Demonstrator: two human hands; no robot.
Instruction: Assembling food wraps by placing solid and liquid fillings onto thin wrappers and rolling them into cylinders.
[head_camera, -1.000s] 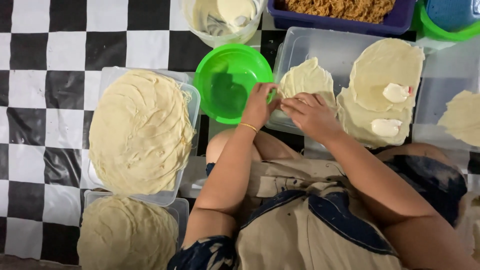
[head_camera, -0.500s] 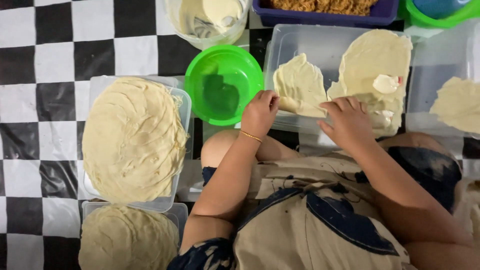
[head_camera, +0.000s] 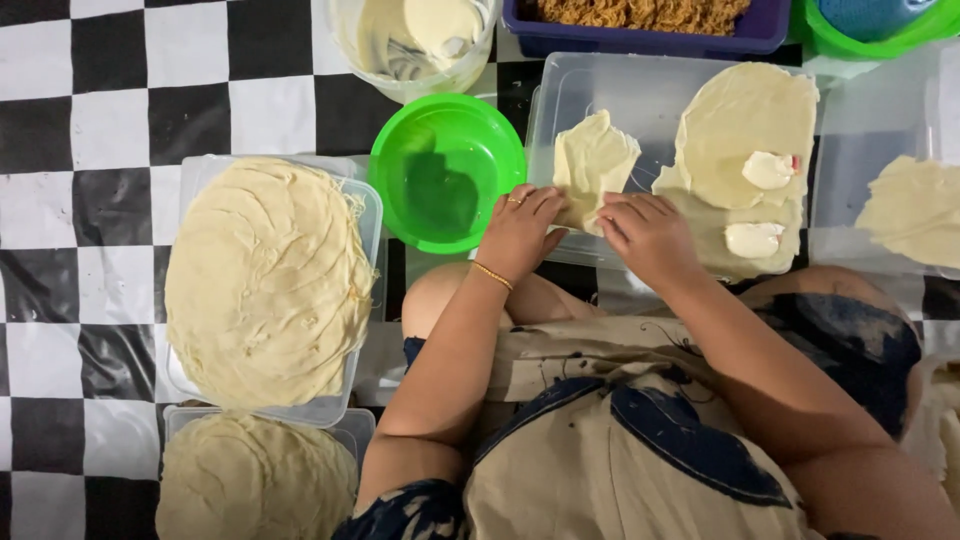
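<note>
Folded pastry sheet, pale cream, lying on the clear tray in the upper middle of the frame; its lower edge is pinched by both hands. Left hand, with ring and gold bracelet, fingers closed on the sheet's lower left corner. Right hand, fingertips pressing and gripping the lower right edge. To the right on the same tray: round pastry sheets, overlapping, each with a white dab of filling. Just left of the tray: green bowl. Top edge: clear tub of batter, purple tray of brown filling. Left side: stack of round sheets in a clear box, a second stack below it. Underneath: black-and-white checked floor.
</note>
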